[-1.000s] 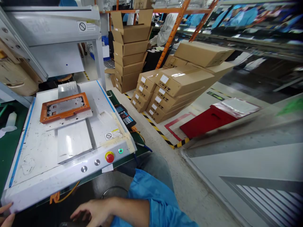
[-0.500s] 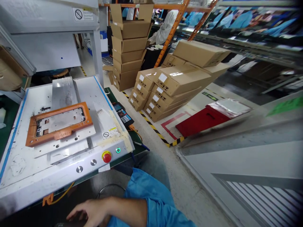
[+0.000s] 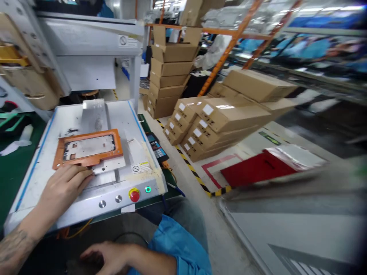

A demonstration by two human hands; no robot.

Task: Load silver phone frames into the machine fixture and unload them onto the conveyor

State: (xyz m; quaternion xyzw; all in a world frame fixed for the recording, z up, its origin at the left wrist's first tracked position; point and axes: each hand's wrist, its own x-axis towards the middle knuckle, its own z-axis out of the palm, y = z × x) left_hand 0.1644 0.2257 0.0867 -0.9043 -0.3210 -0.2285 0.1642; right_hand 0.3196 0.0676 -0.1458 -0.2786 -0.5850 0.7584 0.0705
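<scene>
My left hand point(image 3: 67, 185) reaches over the machine bed, its fingers together and bent at the front edge of an orange frame-shaped fixture point(image 3: 116, 147). The fingertips also cover part of the metal plate point(image 3: 114, 163) under the fixture; what they pinch is partly hidden. A pale, dark-edged insert point(image 3: 93, 146) with small cut-outs lies inside the orange frame. My right hand point(image 3: 113, 256) is low in front of the machine, its fingers curled by a dark, blurred shape at the bottom edge. What it holds cannot be made out.
On the machine's front panel are a red emergency button point(image 3: 134, 195), a lit green button point(image 3: 148, 189) and silver buttons. A keypad point(image 3: 158, 148) lies on the right. Cartons point(image 3: 229, 114) and a red bin point(image 3: 258, 168) stand on the floor beyond.
My left hand has come into view from the left and reached the orange fixture's front edge. My right hand stays low. The view has shifted, so the machine appears further right.
</scene>
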